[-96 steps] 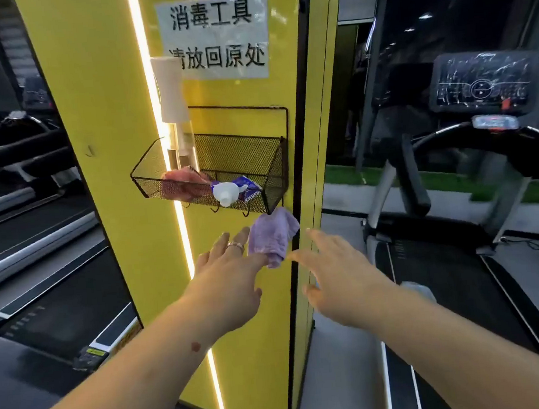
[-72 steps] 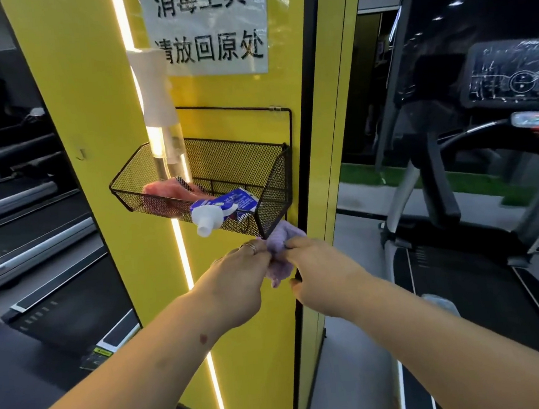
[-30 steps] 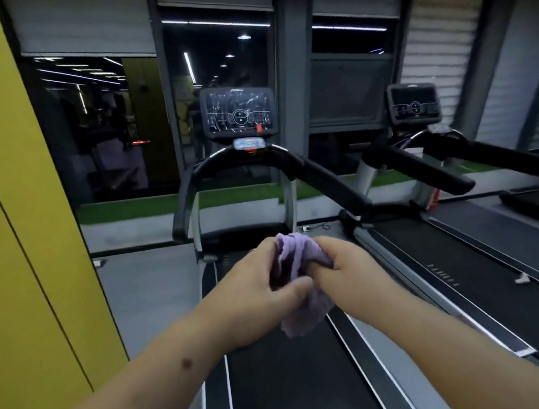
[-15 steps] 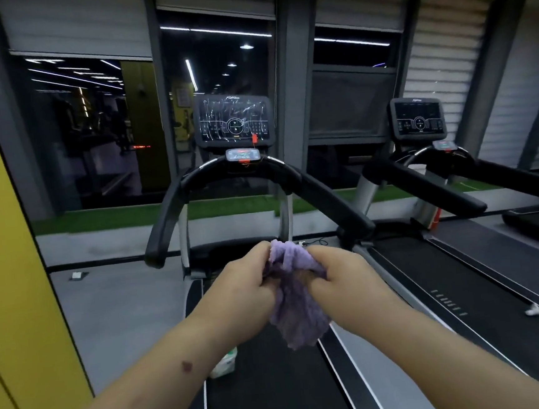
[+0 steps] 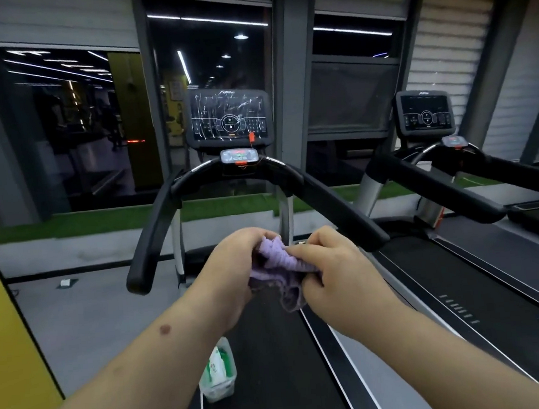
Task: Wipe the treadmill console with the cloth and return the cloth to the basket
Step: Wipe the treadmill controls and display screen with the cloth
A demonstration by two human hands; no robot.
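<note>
Left hand and right hand each grip the bunched purple cloth below the smeared treadmill console, apparently readying a wiping face.

We find a small pale brand word at the top edge of the near treadmill console, too blurred to spell out, a like mark atop the second console, green print on a white packet, unreadable
</note>
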